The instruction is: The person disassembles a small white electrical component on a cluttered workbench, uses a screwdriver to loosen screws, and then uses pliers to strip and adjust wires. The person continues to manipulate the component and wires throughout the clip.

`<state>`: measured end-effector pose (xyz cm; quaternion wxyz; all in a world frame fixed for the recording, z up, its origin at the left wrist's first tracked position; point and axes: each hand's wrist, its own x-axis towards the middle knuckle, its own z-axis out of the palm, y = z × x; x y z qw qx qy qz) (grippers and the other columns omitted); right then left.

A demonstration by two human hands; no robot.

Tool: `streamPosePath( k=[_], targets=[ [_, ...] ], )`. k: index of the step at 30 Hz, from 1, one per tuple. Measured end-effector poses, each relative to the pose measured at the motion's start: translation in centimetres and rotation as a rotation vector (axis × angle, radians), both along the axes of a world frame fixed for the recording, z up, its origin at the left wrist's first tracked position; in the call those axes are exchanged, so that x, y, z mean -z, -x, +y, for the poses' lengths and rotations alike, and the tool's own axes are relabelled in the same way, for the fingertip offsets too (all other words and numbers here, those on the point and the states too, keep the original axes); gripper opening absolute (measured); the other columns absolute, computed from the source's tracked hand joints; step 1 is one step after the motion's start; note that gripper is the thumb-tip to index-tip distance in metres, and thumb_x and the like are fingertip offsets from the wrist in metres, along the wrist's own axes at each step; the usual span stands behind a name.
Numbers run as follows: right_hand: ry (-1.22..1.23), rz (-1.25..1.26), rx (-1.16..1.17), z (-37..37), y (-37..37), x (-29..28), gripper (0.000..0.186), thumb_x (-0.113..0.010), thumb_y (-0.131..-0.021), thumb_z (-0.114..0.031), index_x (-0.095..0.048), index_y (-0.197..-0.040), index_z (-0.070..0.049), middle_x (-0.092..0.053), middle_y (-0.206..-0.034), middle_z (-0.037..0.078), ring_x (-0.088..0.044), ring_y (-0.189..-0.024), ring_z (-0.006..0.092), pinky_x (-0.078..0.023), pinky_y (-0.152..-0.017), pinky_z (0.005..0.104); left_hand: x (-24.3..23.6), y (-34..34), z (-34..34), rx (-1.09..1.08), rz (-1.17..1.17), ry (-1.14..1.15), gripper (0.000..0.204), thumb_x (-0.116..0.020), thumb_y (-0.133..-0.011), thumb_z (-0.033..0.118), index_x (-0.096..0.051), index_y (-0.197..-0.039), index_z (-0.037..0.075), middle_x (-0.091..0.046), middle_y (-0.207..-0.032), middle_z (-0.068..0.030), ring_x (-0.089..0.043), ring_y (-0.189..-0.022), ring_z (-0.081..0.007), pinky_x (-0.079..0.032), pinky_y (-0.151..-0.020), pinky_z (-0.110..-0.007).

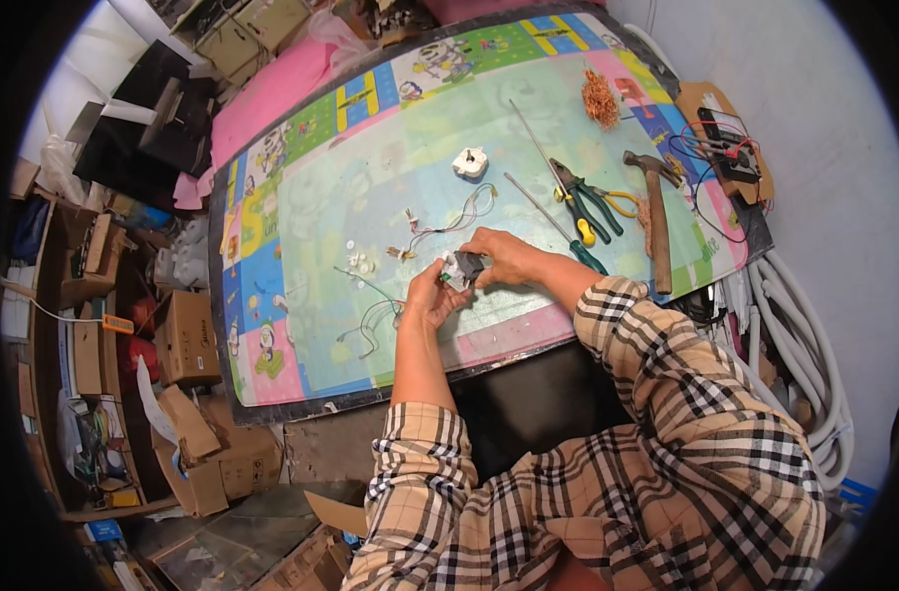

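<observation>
While both hands work near the close edge of the table, the left hand (430, 297) pinches one side of a small grey and white block (466, 268), and the right hand (509, 258) grips the other side. The fingers of both hands bend in around it, but some tips are hidden, so I cannot tell how hard they press. The block is between the two hands, over the printed table cover (321, 197); I cannot tell if it touches down. A good way seems to be this: one hand holds still while the other moves slowly, because small parts may crack if squeezed too hard. Keeping it low may help, so nothing falls far. The thin wires (449, 228) and little white bits (359, 258) lie close by, so elbows and wrists should go gently. The pliers (595, 205) lie off to the right, apart from the hands.
</observation>
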<state>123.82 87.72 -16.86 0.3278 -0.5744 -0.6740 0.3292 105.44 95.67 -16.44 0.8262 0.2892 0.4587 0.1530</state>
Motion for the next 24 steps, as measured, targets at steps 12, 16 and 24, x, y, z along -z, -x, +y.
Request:
streamPosePath(
  k=[12, 16, 24],
  targets=[
    [0.024, -0.001, -0.008, 0.0, -0.1, 0.3, 0.065, -0.081, -0.060, -0.018, -0.058, -0.120, -0.006, -0.056, -0.105, 0.014, -0.054, -0.102, 0.0306, -0.044, -0.088, 0.0352, -1.1, 0.3, -0.3, 0.024, -0.034, 0.052, 0.036, -0.038, -0.098, 0.033, -0.050, -0.110, 0.001, -0.062, -0.096, -0.0179, -0.063, -0.076, -0.0288, -0.054, -0.060, -0.037],
    [0.190, 0.076, -0.041, 0.5, -0.7, 0.4, 0.064, -0.082, -0.061, -0.021, -0.060, -0.119, -0.006, -0.056, -0.104, 0.013, -0.055, -0.101, 0.0278, -0.044, -0.088, 0.0332, -0.5, -0.1, -0.4, 0.058, 0.064, 0.016, 0.037, -0.039, -0.098, 0.034, -0.051, -0.107, 0.000, -0.062, -0.086, -0.0156, -0.061, -0.064, -0.0255, -0.051, -0.052, -0.035],
    [0.276, 0.097, -0.041, 0.0, -0.6, -0.6, 0.066, -0.081, -0.063, -0.016, -0.053, -0.121, -0.002, -0.058, -0.108, 0.018, -0.058, -0.099, 0.0301, -0.047, -0.085, 0.0350, -1.2, -1.8, -1.6, 0.091, 0.285, -0.147, 0.039, -0.047, -0.094, 0.041, -0.054, -0.097, 0.003, -0.055, -0.071, -0.0092, -0.053, -0.052, -0.0200, -0.043, -0.043, -0.033]
  ],
)
